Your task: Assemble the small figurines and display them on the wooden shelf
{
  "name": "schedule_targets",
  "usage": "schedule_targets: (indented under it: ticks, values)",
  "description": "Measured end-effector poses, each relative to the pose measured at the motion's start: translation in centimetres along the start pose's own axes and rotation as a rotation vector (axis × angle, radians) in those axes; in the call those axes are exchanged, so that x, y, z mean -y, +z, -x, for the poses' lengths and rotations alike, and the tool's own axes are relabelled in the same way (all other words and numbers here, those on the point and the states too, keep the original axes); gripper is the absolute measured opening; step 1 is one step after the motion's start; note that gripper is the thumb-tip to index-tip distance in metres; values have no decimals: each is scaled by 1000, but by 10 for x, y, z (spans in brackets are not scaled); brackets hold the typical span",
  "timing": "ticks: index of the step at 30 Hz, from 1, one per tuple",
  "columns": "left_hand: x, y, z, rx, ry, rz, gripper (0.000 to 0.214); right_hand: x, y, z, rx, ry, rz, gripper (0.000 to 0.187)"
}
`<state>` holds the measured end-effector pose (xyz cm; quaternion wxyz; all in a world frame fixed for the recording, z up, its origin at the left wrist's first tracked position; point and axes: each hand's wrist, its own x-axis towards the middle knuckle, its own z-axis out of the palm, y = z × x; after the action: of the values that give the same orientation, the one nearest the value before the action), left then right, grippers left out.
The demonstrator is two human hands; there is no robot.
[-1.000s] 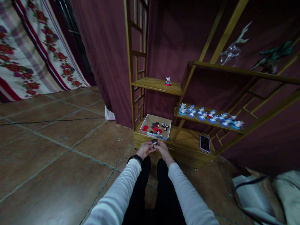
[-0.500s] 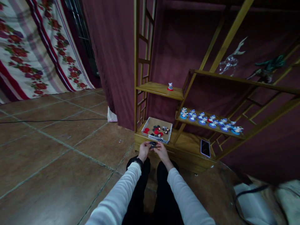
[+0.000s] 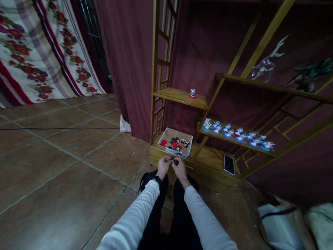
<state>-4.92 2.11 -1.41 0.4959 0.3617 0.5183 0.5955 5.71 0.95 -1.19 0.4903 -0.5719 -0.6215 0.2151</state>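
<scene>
Just in front of the shelf's lower ledge, my left hand (image 3: 163, 166) and my right hand (image 3: 180, 168) meet, fingers closed. Between them are small dark figurine parts. A flat dark piece (image 3: 171, 158) is pinched in my left fingertips, and a rounded black piece (image 3: 176, 162) is in my right fingers. Their finer detail is too small to make out. Right beyond my hands sits a shallow cardboard box (image 3: 166, 134), holding red discs (image 3: 163, 142), dark discs and several small black-and-white figures (image 3: 185, 142).
A wooden display shelf (image 3: 179, 97) bears one small figurine (image 3: 192, 93) on a red base. Several blue-and-white figurines (image 3: 229, 133) line a lower board. A phone (image 3: 229, 164) lies at right. Glass deer (image 3: 265, 66) stands higher up. A cable (image 3: 59, 128) crosses the tiled floor.
The dark piece was held level between both hands; now it is tilted, with a rounded black part in my right fingers. My view has shifted slightly.
</scene>
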Motion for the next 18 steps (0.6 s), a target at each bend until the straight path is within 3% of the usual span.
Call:
schedule_targets:
  ticks: [18]
  values:
    - [-3,5,1,-68,-82,-6,14,-7,8,-5,16,54,101,17]
